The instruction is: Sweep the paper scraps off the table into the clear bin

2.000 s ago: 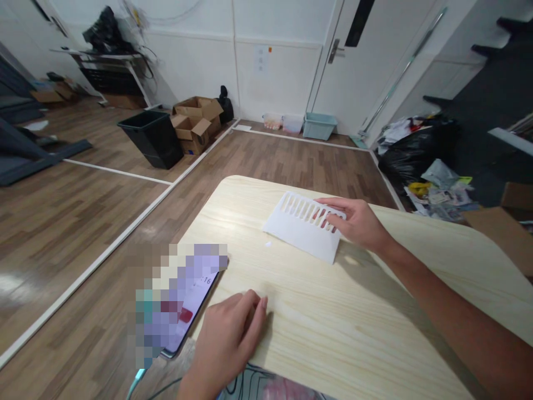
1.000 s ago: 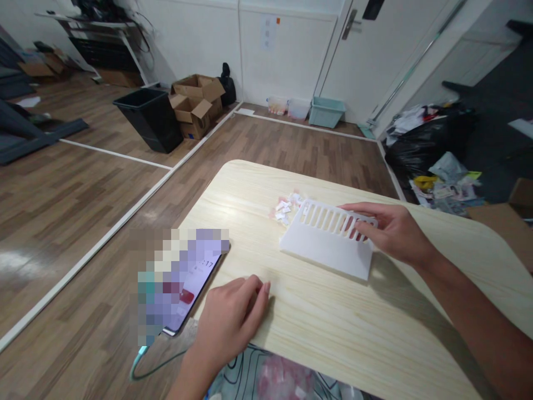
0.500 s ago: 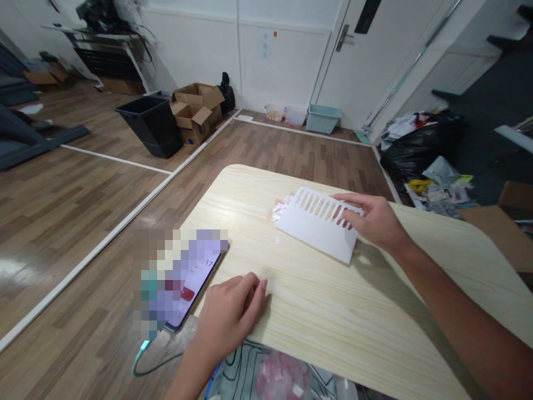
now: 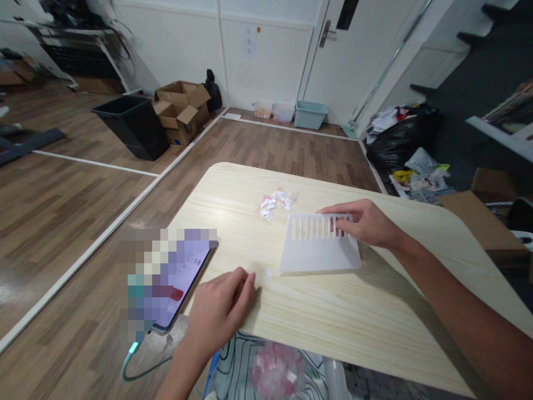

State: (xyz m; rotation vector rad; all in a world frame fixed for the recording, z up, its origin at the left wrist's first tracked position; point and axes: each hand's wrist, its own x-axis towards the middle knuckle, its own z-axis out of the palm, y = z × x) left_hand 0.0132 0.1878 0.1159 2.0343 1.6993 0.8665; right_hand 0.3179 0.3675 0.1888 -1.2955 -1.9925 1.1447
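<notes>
My right hand (image 4: pixel 366 222) grips a white plastic scraper (image 4: pixel 320 253) by its slotted upper edge, thumb in front and fingers behind. Its wide plain edge faces me, at or just above the table; contact is hard to judge. Beyond the scraper and to its left lies a loose pile of small white and pinkish scraps (image 4: pixel 275 203). One small white scrap (image 4: pixel 269 273) sits apart, between the scraper and my left hand. Curled and closed, my left hand (image 4: pixel 222 303) rests at the near table edge with nothing visible in it.
A phone (image 4: pixel 189 286), partly pixelated, lies at the left edge of the light wooden table (image 4: pixel 375 311), with a cable (image 4: pixel 145 371) attached. Below the near edge is a bag of pink pieces (image 4: pixel 277 369). A black bin (image 4: pixel 133 128) and cardboard boxes (image 4: pixel 179 114) stand on the floor.
My right hand has drawn the scraper back toward me and turned it, uncovering the pile of scraps. My left hand stays at the table edge. The view has shifted slightly right.
</notes>
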